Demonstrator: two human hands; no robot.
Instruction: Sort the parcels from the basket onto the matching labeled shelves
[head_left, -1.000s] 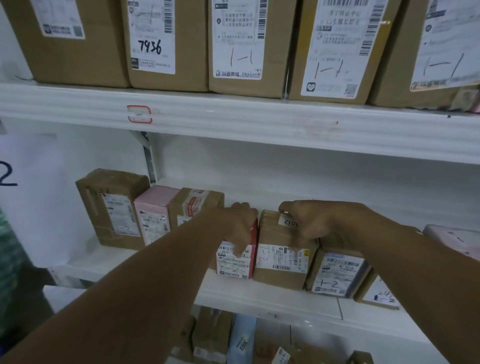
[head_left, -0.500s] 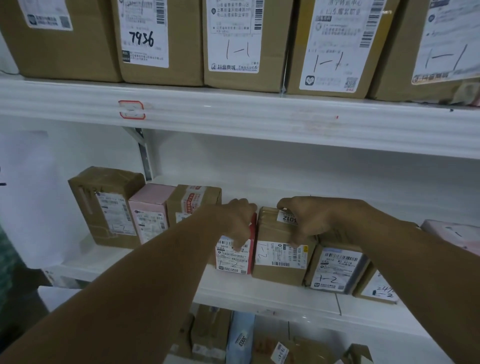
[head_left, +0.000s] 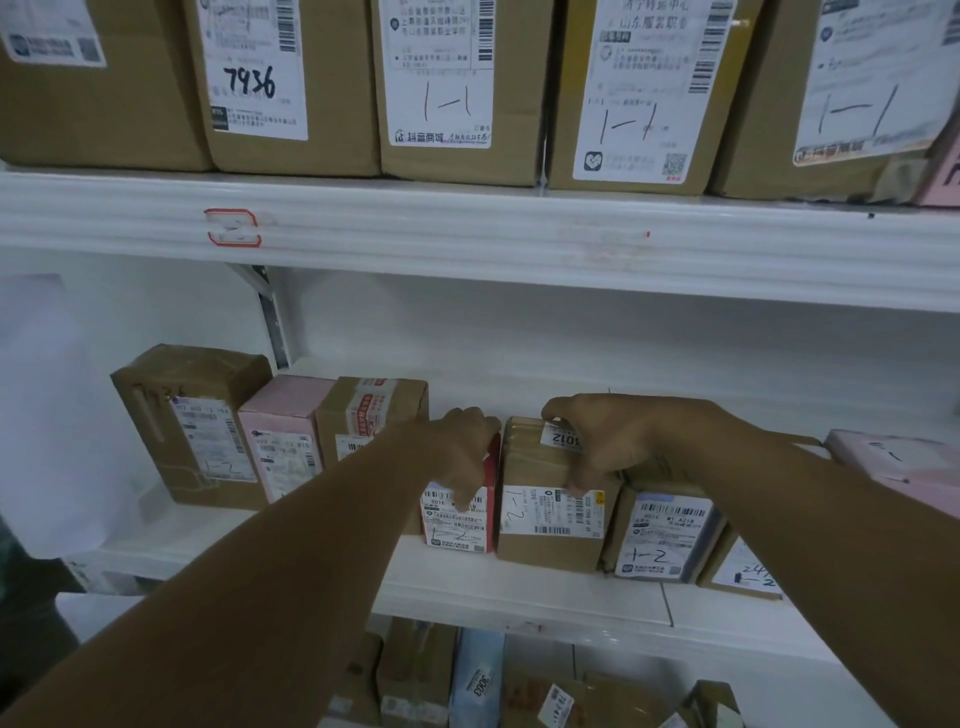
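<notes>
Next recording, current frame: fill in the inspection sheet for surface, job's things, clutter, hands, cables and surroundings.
Surface: white middle shelf, carrying a row of parcels.
Job's things: brown parcel tagged 5012 stands between red-and-white parcel and 1-2 parcel.
Clutter: nothing seen.
Hands: left hand curls over red-and-white parcel; right hand grips brown parcel's top.
Cables: nothing seen.
Surroundings: upper shelf with large boxes marked 1-1; lower parcels beneath.
</notes>
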